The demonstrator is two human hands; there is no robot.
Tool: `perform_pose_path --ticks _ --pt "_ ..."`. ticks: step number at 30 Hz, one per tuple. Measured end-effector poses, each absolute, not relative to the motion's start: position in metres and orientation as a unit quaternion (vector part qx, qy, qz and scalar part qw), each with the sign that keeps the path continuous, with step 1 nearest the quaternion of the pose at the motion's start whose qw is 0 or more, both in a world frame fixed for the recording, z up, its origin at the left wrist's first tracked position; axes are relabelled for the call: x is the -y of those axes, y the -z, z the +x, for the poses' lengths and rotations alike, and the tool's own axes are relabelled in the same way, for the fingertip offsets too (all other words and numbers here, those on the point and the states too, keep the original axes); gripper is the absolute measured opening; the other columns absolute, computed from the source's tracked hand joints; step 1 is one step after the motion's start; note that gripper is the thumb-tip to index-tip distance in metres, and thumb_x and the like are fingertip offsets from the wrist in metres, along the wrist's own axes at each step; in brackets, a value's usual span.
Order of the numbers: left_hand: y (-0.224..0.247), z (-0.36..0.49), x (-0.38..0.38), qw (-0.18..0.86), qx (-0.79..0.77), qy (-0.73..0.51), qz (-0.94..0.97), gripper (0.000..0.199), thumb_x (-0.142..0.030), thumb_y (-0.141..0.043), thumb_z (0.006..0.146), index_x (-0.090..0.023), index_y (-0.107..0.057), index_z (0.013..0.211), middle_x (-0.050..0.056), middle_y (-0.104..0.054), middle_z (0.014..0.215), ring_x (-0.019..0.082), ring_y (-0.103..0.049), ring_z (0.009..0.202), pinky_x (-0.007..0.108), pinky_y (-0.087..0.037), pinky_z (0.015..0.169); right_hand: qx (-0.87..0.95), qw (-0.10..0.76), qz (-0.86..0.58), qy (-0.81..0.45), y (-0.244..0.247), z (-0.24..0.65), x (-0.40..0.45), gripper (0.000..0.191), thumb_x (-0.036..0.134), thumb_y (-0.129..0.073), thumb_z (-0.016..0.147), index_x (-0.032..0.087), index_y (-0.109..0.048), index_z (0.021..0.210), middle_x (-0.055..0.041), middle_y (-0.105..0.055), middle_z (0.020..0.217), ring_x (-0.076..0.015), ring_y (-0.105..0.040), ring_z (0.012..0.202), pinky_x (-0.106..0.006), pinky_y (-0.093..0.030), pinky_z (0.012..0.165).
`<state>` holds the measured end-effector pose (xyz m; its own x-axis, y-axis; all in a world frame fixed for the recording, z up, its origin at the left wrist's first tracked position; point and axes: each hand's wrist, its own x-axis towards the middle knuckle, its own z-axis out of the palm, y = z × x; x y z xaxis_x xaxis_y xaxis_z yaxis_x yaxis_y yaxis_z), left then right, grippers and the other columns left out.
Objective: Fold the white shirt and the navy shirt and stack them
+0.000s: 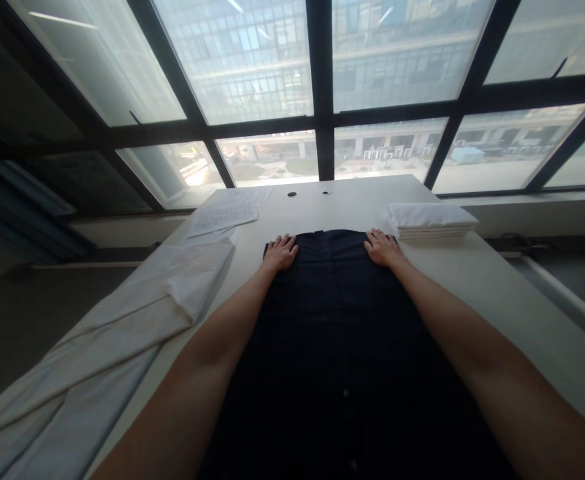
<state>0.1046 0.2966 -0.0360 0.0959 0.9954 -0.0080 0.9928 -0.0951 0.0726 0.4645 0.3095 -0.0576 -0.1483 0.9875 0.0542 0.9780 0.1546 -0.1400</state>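
Observation:
A dark navy garment [322, 300] lies spread on the white table, its far edge fairly straight with a small tab near the middle. Flat on its far left corner rests my left hand [281, 252], fingers stretched out and pointing away from me. My right hand [382, 248] lies the same way on the far right corner, its fingers also extended. Neither hand is closed around the cloth. The near part of the garment is very dark, and I cannot tell where it ends and my own clothing begins.
Loose white garments [137, 333] are draped along the table's left side. Printed papers [225, 215] lie behind them. A stack of folded white cloth [432, 220] sits right of my right hand. The white table [352, 190] has a round cable hole near its far edge, before large windows.

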Motion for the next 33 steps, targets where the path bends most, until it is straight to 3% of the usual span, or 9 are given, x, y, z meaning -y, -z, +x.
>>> perform_pose_path --ticks 4,8,10,14,18,21,27,33 --pt "0.021 0.131 -0.259 -0.006 -0.675 -0.074 0.734 0.06 -0.046 -0.021 0.106 -0.021 -0.031 0.159 0.008 -0.02 0.168 0.03 -0.014 0.155 0.054 -0.013 0.123 0.727 0.124 -0.674 0.033 0.045 0.443 -0.279 0.061 0.035 -0.023 0.103 0.005 -0.031 0.156 -0.0187 -0.024 0.165 -0.0296 -0.016 0.153 -0.055 -0.009 0.122" --pt "0.01 0.14 -0.166 0.05 -0.576 -0.046 0.815 0.058 -0.054 -0.028 0.105 -0.034 -0.027 0.159 0.001 -0.018 0.168 0.029 -0.012 0.155 0.057 -0.02 0.121 0.763 0.136 -0.631 0.017 0.03 0.426 -0.2 0.06 0.033 -0.024 0.103 0.007 -0.032 0.157 -0.0165 -0.021 0.166 -0.0298 -0.015 0.154 -0.054 -0.015 0.122" --pt "0.009 0.133 -0.107 0.055 -0.523 -0.029 0.85 0.057 -0.057 -0.033 0.104 -0.042 -0.024 0.158 -0.003 -0.015 0.168 0.03 -0.012 0.154 0.059 -0.02 0.121 0.804 0.123 -0.582 -0.002 0.026 0.428 -0.147 0.06 0.031 -0.025 0.102 0.011 -0.031 0.158 -0.0133 -0.021 0.166 -0.0298 -0.013 0.154 -0.056 -0.017 0.122" --pt "0.014 0.112 -0.002 0.055 -0.473 -0.025 0.879 0.06 -0.05 -0.043 0.103 -0.046 -0.019 0.157 -0.004 -0.02 0.165 0.025 -0.021 0.153 0.053 -0.024 0.122 0.855 0.136 -0.5 -0.012 0.035 0.447 -0.043 0.063 0.024 -0.031 0.1 0.026 -0.022 0.162 -0.0026 -0.02 0.166 -0.0263 -0.018 0.154 -0.054 -0.019 0.123" --pt "0.024 0.099 0.052 0.061 -0.496 -0.033 0.865 0.065 -0.046 -0.046 0.101 -0.047 -0.015 0.157 -0.004 -0.023 0.163 0.026 -0.025 0.151 0.054 -0.029 0.121 0.824 0.179 -0.538 -0.002 0.068 0.467 0.022 0.071 0.036 -0.037 0.1 0.037 0.0 0.161 0.0008 -0.019 0.165 -0.0277 -0.024 0.151 -0.059 -0.032 0.118" --pt "0.028 0.095 0.068 0.044 -0.512 -0.039 0.857 0.064 -0.048 -0.045 0.1 -0.047 -0.016 0.157 -0.006 -0.02 0.163 0.027 -0.026 0.151 0.054 -0.031 0.121 0.793 0.205 -0.573 0.025 0.09 0.477 0.041 0.078 0.045 -0.042 0.098 0.039 0.006 0.16 -0.0003 -0.018 0.165 -0.031 -0.026 0.15 -0.064 -0.036 0.114" --pt "0.026 0.093 0.066 0.034 -0.523 -0.038 0.851 0.063 -0.051 -0.043 0.101 -0.047 -0.015 0.158 -0.007 -0.016 0.164 0.027 -0.025 0.152 0.053 -0.03 0.121 0.787 0.204 -0.582 0.024 0.096 0.479 0.036 0.075 0.046 -0.043 0.098 0.04 -0.004 0.161 -0.0001 -0.021 0.165 -0.0308 -0.027 0.15 -0.063 -0.032 0.116" --pt "0.029 0.082 0.016 0.027 -0.533 -0.041 0.844 0.058 -0.051 -0.037 0.104 -0.043 -0.019 0.159 -0.005 -0.018 0.166 0.026 -0.018 0.154 0.051 -0.021 0.124 0.791 0.129 -0.598 0.023 0.076 0.459 -0.018 0.061 0.044 -0.036 0.101 0.022 -0.036 0.157 -0.0093 -0.025 0.165 -0.0283 -0.022 0.152 -0.055 -0.024 0.121"
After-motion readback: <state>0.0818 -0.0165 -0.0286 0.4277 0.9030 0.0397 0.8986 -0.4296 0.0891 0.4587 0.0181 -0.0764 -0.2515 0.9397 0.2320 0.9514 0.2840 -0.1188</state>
